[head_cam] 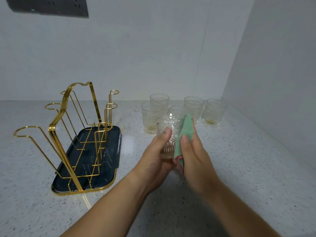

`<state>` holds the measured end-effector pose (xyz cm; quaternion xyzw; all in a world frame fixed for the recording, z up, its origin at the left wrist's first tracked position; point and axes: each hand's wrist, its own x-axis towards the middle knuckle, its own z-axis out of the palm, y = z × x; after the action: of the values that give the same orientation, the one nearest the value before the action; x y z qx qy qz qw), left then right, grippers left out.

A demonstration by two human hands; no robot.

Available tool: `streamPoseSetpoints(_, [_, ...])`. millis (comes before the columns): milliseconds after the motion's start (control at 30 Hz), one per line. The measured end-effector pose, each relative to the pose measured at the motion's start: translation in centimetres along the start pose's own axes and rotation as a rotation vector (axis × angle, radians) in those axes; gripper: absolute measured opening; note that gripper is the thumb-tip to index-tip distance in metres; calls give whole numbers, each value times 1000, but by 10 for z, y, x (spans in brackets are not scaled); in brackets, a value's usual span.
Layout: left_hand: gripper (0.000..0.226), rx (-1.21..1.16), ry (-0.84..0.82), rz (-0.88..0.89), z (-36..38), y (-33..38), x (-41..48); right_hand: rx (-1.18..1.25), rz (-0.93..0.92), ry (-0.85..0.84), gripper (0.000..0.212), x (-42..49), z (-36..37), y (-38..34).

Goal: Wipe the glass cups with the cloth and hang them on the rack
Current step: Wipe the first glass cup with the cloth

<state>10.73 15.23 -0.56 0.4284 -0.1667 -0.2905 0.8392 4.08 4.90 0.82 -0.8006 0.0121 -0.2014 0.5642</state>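
My left hand [154,156] grips a ribbed clear glass cup [168,134], held above the counter with its mouth tilted away from me. My right hand [193,154] holds a green cloth [185,132] with a pink edge against the cup's right side. The cloth reaches up to the cup's rim. Several more glass cups stand behind on the counter, among them one at the left [151,117] and one at the far right [213,112]. A gold wire rack [68,117] on a dark tray [82,183] stands to the left, with no cup on its loops.
The speckled light counter [239,159] runs to a grey back wall and a side wall [282,82] on the right, forming a corner behind the cups. A dark socket panel [47,6] sits high on the back wall at left.
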Motion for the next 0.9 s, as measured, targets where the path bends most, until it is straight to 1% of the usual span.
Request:
streamPoseSetpoints(33, [67,-2,27,-5,-1,0,0,-46,22,1,71,-7,1,7])
streamPoseSetpoints(67, [78,-8,57,-16,-1,-1,1,-76,32,-2,69,-15,1,11])
streamPoseSetpoints(100, [84,-13,77,-20,-1,-1,1,-100,28,-3,66,-21,1,13])
streamPoseSetpoints(133, [86,-11,79,-15,0,-1,2,-125,17,7,65,-24,-1,14])
streamPoseSetpoints(200, [89,17,57,-2,2,-3,1,-131,55,54,65,-21,-7,8])
streamPoseSetpoints(300, [96,54,-2,-21,5,-4,0,-42,125,158,43,4,-25,-15])
streamPoseSetpoints(367, [92,37,-24,-25,5,-2,-1,-13,91,127,39,20,-37,-30])
streamPoseSetpoints(400, [86,27,-25,-21,4,-2,0,-3,58,107,36,25,-41,-38])
streamPoseSetpoints(500, [53,2,-23,-28,3,-2,1,-31,-19,83,23,33,-50,-55])
streamPoseSetpoints(533, [47,6,-33,-33,3,-3,0,-81,-51,74,23,35,-52,-60])
streamPoseSetpoints(600, [42,21,-44,-39,3,-4,-1,-158,-100,33,19,40,-53,-65])
streamPoseSetpoints(633, [42,22,-42,-43,5,-3,-1,-161,-96,14,15,41,-54,-67])
streamPoseSetpoints(667, [45,17,-38,-43,5,-2,-1,-145,-78,2,11,41,-55,-69])
streamPoseSetpoints(700, [54,14,-34,-39,4,-2,-1,-117,-61,-10,13,40,-56,-70])
streamPoseSetpoints(767, [72,11,-33,-30,3,1,0,-116,-66,-45,29,35,-61,-74])
streamPoseSetpoints(800, [78,7,-34,-29,3,2,0,-162,-89,-62,38,33,-64,-74])
streamPoseSetpoints(833, [82,9,-32,-28,3,3,0,-217,-125,-85,41,31,-69,-73])
streamPoseSetpoints(900, [96,12,-25,-37,3,3,-2,-332,-190,-164,41,26,-78,-69])
